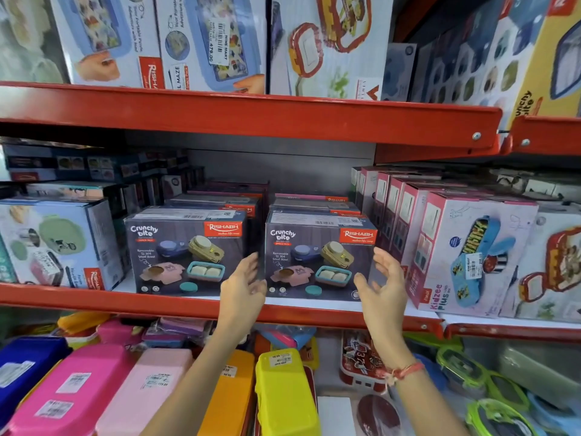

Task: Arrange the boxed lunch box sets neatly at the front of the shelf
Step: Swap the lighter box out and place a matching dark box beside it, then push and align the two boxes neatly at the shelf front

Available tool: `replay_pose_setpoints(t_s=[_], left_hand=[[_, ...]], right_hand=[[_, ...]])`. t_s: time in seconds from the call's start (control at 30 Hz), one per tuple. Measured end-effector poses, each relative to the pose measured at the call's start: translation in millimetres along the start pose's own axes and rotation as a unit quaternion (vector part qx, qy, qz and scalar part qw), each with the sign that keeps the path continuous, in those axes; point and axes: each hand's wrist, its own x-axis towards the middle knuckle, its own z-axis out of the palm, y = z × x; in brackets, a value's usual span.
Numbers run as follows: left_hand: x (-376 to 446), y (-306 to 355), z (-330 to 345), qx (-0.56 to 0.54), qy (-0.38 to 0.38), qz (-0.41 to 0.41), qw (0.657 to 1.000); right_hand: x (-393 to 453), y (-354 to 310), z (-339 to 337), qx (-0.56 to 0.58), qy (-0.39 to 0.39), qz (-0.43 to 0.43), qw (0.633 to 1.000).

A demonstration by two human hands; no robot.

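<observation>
Both hands are up at the middle shelf, fingers spread and loose, gripping nothing. The left hand (243, 283) sits in the gap between the two dark Crunchy Bite boxes, palm turned toward the right box (319, 262), fingertips at its left face or just off it, too close to call. The right hand (382, 281) is open at that box's right front corner, palm facing in, a red thread on the wrist. So the right box stands bracketed between two open palms, upright, label forward, close to the shelf's red front edge (157, 302). The left box (185, 253) stands just beside it, also upright and label forward, a narrow gap between them. More of the same boxes line up behind each one toward the back of the shelf. Toward the shelf's right end, pink Kidzee boxes (471, 250) stand in a tight row, angled. Toward the left end, a pale blue box (59, 243) sits near the front edge. Below the shelf, bright lunch boxes (283, 391) in yellow, pink and blue lie packed together.
</observation>
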Motion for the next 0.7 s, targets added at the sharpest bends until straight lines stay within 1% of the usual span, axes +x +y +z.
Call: replay_pose_setpoints(t_s=[0.13, 0.2, 0.33, 0.4, 0.5, 0.6, 0.63, 0.7], left_hand=[[-0.1, 3.0, -30.9, 0.011, -0.001, 0.015, 1.000], [0.6, 1.8, -48.3, 0.000, -0.004, 0.021, 1.000], [3.1, -4.9, -79.9, -0.066, 0.007, 0.019, 0.998], [2.3, -6.7, -92.9, -0.093, 0.026, 0.024, 0.995], [1.8, -14.0, -112.9, -0.103, 0.078, 0.023, 0.991], [0.6, -19.9, -133.0, -0.126, 0.132, 0.018, 0.983], [-0.7, -21.5, -139.6, -0.122, 0.150, 0.022, 0.981], [-1.2, -25.5, -147.7, -0.079, 0.195, 0.030, 0.977]], right_hand=[[-15.1, -30.1, 16.2, 0.026, 0.032, -0.015, 0.999], [-22.0, -44.6, 27.7, 0.048, 0.031, -0.018, 0.998], [-36.6, -67.7, 57.2, 0.113, -0.026, -0.015, 0.993], [-43.6, -74.2, 73.0, 0.136, -0.058, -0.009, 0.989], [-55.7, -78.5, 96.0, 0.147, -0.106, 0.016, 0.983], [-65.5, -76.5, 119.1, 0.145, -0.173, 0.056, 0.973], [-68.2, -75.5, 126.3, 0.150, -0.196, 0.075, 0.966], [-70.7, -75.2, 132.6, 0.139, -0.221, 0.112, 0.959]])
